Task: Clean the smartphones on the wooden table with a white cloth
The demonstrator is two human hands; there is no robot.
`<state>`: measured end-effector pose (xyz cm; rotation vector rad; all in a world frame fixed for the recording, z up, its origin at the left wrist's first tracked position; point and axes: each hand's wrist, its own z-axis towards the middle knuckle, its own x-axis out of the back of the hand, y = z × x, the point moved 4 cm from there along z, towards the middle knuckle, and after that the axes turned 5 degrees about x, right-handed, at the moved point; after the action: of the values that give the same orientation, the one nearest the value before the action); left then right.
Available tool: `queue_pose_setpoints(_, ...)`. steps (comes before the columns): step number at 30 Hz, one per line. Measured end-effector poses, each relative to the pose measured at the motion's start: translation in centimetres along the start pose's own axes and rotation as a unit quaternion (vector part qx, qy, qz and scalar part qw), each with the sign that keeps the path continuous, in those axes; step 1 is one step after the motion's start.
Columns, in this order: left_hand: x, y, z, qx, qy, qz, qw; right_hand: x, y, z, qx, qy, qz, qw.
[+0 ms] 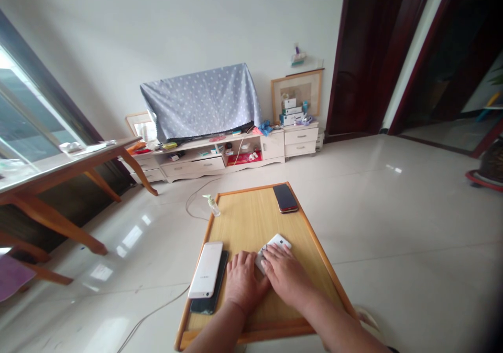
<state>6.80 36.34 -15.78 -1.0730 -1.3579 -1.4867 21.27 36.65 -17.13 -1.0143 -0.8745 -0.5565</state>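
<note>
White smartphone [280, 243] slants crosswise under right hand [286, 275], beside left hand [244, 285].

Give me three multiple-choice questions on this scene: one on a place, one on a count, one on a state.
1. Where is the dark phone? A: at the far end of the wooden board; B: under a hand; C: on the floor.
2. How many phones lie on the board? A: two; B: three; C: four.
3. How does the pale phone lie? A: on the black phone; B: upright; C: on the floor.

1 A: it sits by the far edge.
2 C: those two, the dark one, and the white phone under the right hand.
3 A: it overlaps the black one.
</note>
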Motion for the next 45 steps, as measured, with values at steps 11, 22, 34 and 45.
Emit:
queue_pose_setpoints(11,0.1,0.1,0.0,-0.006,0.002,-0.005,1.0,-0.1,1.1,0.9,-0.019,0.003,-0.027,0.999)
queue_pose_setpoints(22,0.0,0.1,0.0,-0.015,0.007,-0.004,1.0,0.7,1.9,1.3,-0.062,-0.002,-0.036,0.997)
queue_pose_setpoints(34,-0.2,0.0,0.0,-0.001,-0.005,0.001,1.0,1.6,-0.9,-0.8,-0.038,-0.035,-0.002,0.999)
queue_pose_setpoints(45,-0.4,0.0,0.1,-0.001,-0.005,-0.002,1.0,2.5,-1.3,-1.0,-0.029,-0.058,0.016,0.998)
